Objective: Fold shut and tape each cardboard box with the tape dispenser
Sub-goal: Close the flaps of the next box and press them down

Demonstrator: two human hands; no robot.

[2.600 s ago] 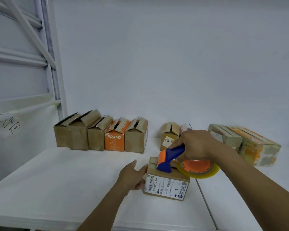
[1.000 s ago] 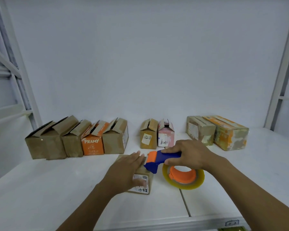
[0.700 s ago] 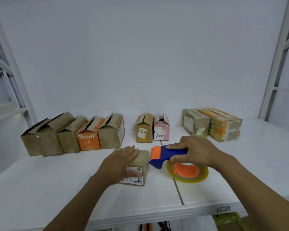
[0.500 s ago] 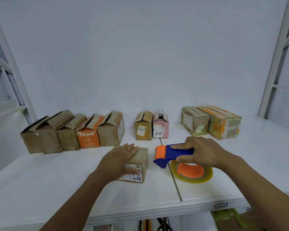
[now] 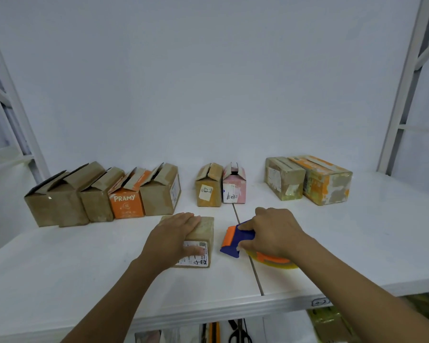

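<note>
Fingers [image 5: 185,220] of the left hand [image 5: 174,237] lie straight and close together across the top of a small box [image 5: 204,231], the thumb pressed on its labelled near face. It sits closed on the white table [image 5: 84,268], near the front edge. At three o'clock from it, just apart, the right hand [image 5: 275,233] curls its fingers round the blue handle of the tape dispenser [image 5: 235,240]; the yellowish roll lies low under the wrist. Farther back, at ten o'clock, stands a row of brown boxes [image 5: 67,201] with flaps up, an orange box [image 5: 128,205] among them. At twelve o'clock a tan box [image 5: 208,191] touches a pink box [image 5: 234,189]. At two o'clock lie two taped boxes [image 5: 284,181], side by side.
</note>
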